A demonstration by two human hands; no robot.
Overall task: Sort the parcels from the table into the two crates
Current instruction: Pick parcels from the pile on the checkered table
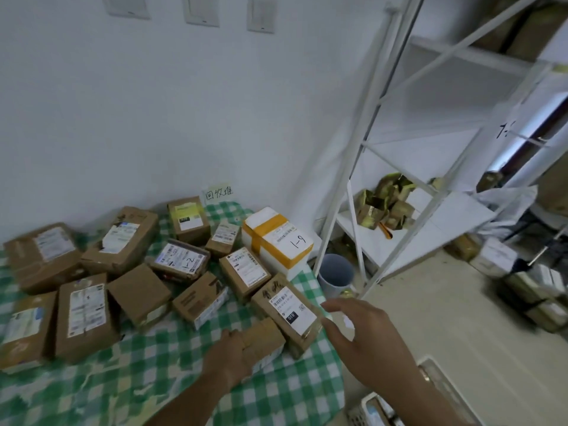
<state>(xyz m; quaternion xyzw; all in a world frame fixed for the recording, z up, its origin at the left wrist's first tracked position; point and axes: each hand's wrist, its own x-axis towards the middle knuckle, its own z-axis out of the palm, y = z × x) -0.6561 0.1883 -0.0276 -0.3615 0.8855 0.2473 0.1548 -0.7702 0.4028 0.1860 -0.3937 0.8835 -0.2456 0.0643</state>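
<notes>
The left hand (229, 353) gripped a small brown box (264, 339) on the table (153, 379); the right hand (359, 336) hovered open beside a labelled parcel (289, 312).

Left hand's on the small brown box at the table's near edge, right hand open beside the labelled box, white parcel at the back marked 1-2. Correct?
Not quite: in the head view the white parcel reads 1-9. The 1-2 is on a brown parcel further left. The rest holds.

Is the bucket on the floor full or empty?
Looks empty: the grey bucket stands upright beside the table, and only bare inner wall shows. Its very bottom is hidden.
</notes>
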